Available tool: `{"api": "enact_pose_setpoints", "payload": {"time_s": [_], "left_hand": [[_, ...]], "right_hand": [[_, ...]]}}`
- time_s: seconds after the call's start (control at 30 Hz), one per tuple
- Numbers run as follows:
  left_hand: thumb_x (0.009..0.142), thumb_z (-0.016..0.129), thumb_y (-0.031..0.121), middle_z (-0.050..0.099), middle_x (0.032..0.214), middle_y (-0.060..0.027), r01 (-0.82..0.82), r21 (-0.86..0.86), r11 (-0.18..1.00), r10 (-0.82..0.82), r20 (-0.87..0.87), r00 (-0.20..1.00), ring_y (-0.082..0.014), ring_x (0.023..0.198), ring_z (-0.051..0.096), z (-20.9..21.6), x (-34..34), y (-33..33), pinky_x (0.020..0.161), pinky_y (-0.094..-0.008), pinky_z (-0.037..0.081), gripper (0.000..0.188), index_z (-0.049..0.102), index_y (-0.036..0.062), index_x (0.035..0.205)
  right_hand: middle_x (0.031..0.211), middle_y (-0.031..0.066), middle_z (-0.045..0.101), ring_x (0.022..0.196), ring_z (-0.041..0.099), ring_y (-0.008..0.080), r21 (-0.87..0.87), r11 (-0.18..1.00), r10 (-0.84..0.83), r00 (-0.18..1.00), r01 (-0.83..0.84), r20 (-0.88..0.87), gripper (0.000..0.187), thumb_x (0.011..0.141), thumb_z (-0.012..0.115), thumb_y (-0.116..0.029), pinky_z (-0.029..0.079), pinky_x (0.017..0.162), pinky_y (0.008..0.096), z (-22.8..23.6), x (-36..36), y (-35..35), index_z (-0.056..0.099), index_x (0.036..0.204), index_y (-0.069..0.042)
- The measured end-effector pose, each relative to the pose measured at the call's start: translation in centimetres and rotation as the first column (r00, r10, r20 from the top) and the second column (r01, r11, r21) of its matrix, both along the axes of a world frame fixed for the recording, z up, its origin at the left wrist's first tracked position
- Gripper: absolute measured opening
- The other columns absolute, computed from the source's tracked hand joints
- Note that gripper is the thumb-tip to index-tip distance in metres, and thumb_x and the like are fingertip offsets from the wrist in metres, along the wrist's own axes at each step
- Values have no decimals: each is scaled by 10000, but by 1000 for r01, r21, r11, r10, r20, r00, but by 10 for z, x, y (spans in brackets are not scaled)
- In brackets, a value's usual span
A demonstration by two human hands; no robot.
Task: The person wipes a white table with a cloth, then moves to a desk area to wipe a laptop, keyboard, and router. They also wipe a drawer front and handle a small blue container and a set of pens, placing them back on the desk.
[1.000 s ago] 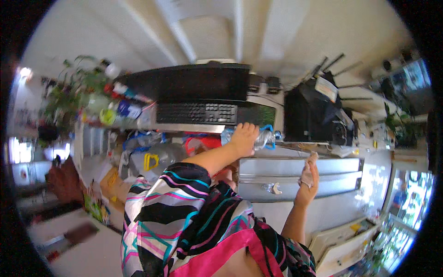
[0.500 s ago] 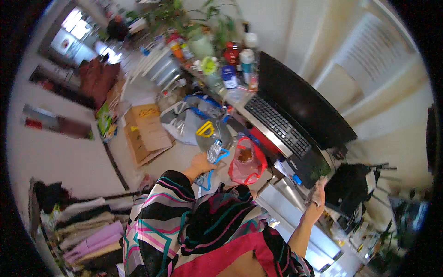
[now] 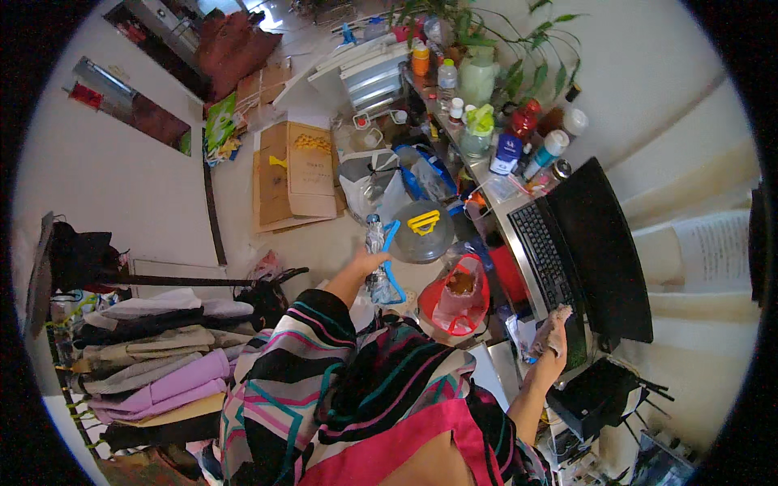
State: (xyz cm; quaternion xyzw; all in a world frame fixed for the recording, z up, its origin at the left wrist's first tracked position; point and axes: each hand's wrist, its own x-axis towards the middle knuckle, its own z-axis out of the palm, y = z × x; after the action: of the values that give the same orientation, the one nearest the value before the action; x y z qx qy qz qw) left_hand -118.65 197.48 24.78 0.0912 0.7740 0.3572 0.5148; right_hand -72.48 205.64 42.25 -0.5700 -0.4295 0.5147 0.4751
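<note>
My left hand (image 3: 366, 262) is closed round the middle of a silvery, crinkled, bottle-shaped bundle (image 3: 375, 233) with a dark top. Along its side runs a blue bent strip (image 3: 391, 279), which moves with it. Over on the right, my right hand (image 3: 554, 347) grips a crumpled greyish rag (image 3: 553, 325), close to the near end of a black keyboard (image 3: 541, 249); whether they touch I cannot tell. Below the desk edge, between my hands, sits a red-rimmed bag (image 3: 435, 306) with something brown inside. A round clear container with a yellow handle (image 3: 423, 223) stands just beyond the silvery bundle.
A black monitor (image 3: 609, 251) stands behind the keyboard. Bottles and a potted plant (image 3: 539, 73) crowd the desk's far end. An opened cardboard box (image 3: 293, 174) lies on the floor; clothes hang on a rack (image 3: 174, 279) at the left. A black bag (image 3: 596, 397) is at the right.
The view has swung, so the room appears turned. My left hand still holds the silvery bundle, now more upright in view. My right hand, with the rag, appears nearer the keyboard.
</note>
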Motion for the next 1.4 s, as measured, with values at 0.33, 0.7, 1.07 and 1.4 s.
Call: {"api": "enact_pose_setpoints", "payload": {"time_s": [0.33, 0.7, 1.07, 1.4], "left_hand": [[741, 817, 285, 648, 1107, -173, -419, 38, 907, 405, 195, 893, -286, 916, 679, 14, -69, -35, 753, -464, 557, 656, 536, -15, 1253], [789, 787, 338, 678, 984, -97, -753, 48, 657, 717, 269, 643, -266, 873, 666, 26, -75, -122, 769, -450, 544, 452, 649, 53, 1112], [801, 782, 334, 685, 971, -111, -712, 104, 694, 635, 377, 674, -230, 860, 657, -38, -164, -15, 755, -405, 536, 409, 671, 22, 1041], [667, 849, 413, 668, 1218, -199, -361, -47, 932, 362, 20, 932, -330, 1086, 658, -122, -227, 254, 918, -433, 523, 843, 542, -63, 1292]], "right_hand": [[1503, 159, 512, 1369, 503, 273, -6, 968, 242, 937, -251, -254, 452, 1044, 486, -151, 369, 1152, 377, 9, -117, 51, 506, 1447, 52], [1121, 11, 664, 842, 580, 80, -125, 846, 483, 844, -519, -233, 485, 1024, 593, -228, 438, 707, 215, 12, -209, 88, 535, 1438, 17], [1297, 99, 655, 1080, 647, 183, 22, 923, 384, 917, -384, -109, 410, 1017, 588, -184, 506, 921, 298, 1, -237, 98, 598, 1374, 18], [826, -71, 568, 645, 469, 29, -416, 906, 139, 983, -78, 119, 415, 1046, 569, -319, 307, 527, 199, -23, -349, 106, 636, 1336, -31]]}}
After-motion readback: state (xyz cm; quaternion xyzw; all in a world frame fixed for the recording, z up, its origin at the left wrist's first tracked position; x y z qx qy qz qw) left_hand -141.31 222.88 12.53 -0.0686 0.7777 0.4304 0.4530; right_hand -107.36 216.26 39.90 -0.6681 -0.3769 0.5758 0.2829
